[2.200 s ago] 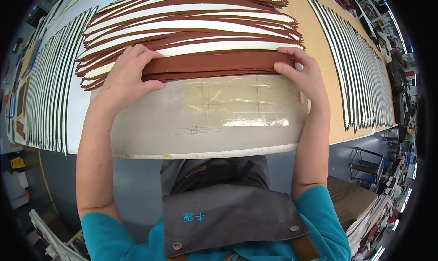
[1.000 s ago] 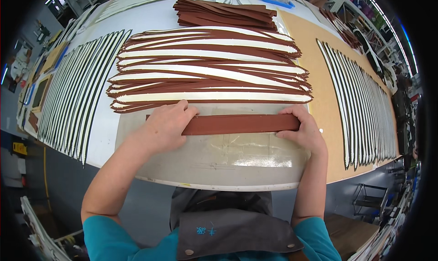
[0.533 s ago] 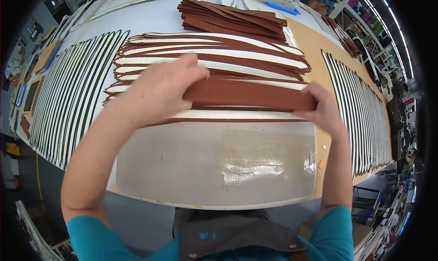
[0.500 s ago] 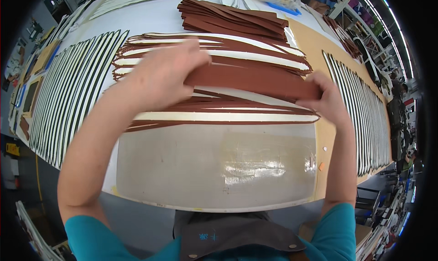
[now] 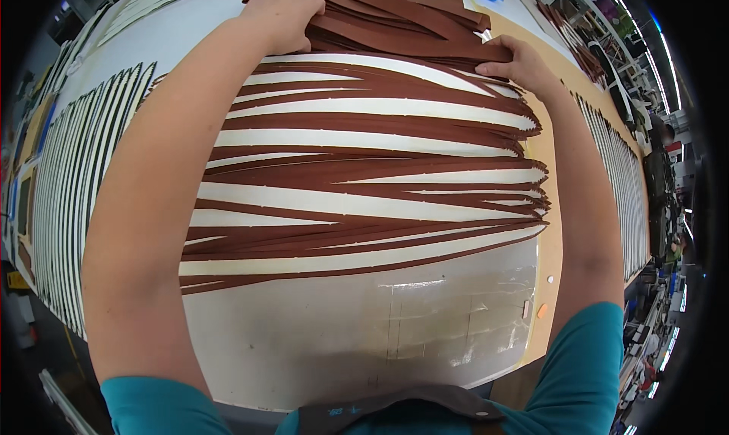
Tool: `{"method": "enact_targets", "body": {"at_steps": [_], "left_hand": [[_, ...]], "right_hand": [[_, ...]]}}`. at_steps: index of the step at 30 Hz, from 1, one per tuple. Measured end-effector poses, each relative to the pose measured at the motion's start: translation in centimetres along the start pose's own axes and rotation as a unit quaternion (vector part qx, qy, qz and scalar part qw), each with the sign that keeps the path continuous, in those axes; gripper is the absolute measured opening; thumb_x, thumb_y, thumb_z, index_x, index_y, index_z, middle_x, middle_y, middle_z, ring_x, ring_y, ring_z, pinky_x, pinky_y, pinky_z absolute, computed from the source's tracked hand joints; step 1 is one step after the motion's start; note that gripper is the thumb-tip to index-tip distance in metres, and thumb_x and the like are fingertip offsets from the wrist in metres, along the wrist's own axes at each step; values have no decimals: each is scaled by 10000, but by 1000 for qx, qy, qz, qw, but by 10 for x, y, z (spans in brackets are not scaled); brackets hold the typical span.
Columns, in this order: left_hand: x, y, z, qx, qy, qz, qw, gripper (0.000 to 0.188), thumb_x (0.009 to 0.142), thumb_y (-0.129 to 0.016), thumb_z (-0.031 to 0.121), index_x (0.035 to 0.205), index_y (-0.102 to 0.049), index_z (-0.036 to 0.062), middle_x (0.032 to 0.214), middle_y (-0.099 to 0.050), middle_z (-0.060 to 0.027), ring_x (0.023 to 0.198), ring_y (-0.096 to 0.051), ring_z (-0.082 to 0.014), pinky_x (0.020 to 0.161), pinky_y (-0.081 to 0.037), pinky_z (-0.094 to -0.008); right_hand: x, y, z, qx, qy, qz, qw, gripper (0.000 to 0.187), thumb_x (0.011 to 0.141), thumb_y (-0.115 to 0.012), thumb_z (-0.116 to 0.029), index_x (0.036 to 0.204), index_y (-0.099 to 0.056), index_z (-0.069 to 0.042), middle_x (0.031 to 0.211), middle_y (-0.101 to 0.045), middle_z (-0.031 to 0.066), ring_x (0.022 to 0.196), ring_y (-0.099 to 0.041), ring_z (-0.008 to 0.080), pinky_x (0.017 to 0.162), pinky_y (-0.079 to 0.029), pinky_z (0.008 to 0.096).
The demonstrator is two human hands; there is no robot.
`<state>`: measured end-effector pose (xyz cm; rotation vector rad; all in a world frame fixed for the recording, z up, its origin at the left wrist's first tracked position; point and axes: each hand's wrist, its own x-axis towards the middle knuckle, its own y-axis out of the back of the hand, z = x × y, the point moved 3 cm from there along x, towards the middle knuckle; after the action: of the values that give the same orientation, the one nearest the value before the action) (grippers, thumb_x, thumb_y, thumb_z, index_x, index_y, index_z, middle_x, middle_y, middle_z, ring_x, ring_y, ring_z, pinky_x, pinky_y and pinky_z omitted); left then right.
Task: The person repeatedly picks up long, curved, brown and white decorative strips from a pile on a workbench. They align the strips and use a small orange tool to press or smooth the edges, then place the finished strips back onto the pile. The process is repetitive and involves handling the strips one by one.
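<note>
The long, flat, reddish-brown strip that looks like leather (image 5: 433,50), perhaps a few together, has been carried farther away. Half a second ago it was held up over the wide spread of thin brown and white strips (image 5: 364,169); now it is held just past the far edge of that spread, at the front of the messy heap of plain brown strips (image 5: 402,13). Its right end is pinched by the thumb and finger of the right hand (image 5: 522,64), by the spread's far right corner. The left hand (image 5: 283,17), past the spread's far left part, is laid on the left end of the heap with its fingers bent; whether anything is pinched there cannot be told. So the strip seems to have been brought to the heap, but it has not been let go yet.
</note>
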<state>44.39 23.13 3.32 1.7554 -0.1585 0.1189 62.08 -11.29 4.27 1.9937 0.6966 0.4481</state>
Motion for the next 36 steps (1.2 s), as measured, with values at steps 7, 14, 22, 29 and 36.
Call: {"method": "enact_targets", "body": {"at_steps": [7,14,22,29,36], "left_hand": [[-11,-12,5,29,-48,91,994,606,826,-844,213,1386,-621,159,1259,-647,-14,1243,-572,-224,1123,-408,-429],[-15,-17,3,-4,-9,99,995,485,858,-811,248,1313,-684,141,1254,-644,-53,1218,-583,-250,1046,-429,-424],[-6,-1,8,-3,28,31,999,562,836,-827,382,1329,-711,139,1196,-602,-119,1224,-569,-270,1018,-428,-420],[-7,15,27,-7,50,-16,999,587,858,-808,386,1351,-689,90,1282,-605,-132,1276,-545,-280,1059,-418,-411],[-31,11,20,-73,31,129,989,547,904,-758,303,1361,-645,24,1384,-588,-159,1348,-492,-315,1160,-370,-434]], "right_hand": [[-12,12,15,74,0,-57,996,618,832,-882,-272,1359,-644,-57,1231,-718,114,1118,-681,207,993,-534,347],[4,-3,22,-119,35,-26,992,606,858,-855,-266,1381,-628,-61,1229,-721,131,1130,-683,225,991,-535,372],[11,-5,18,-93,-33,37,994,596,835,-870,-272,1340,-653,-42,1170,-742,123,1051,-700,232,957,-541,371],[8,-8,18,27,-90,-45,995,610,870,-854,-311,1336,-643,21,1180,-726,108,1045,-673,192,960,-516,339],[-4,-9,2,18,-67,41,997,769,891,-820,-466,1428,-577,29,1292,-690,158,1190,-654,227,1037,-499,352]]}}
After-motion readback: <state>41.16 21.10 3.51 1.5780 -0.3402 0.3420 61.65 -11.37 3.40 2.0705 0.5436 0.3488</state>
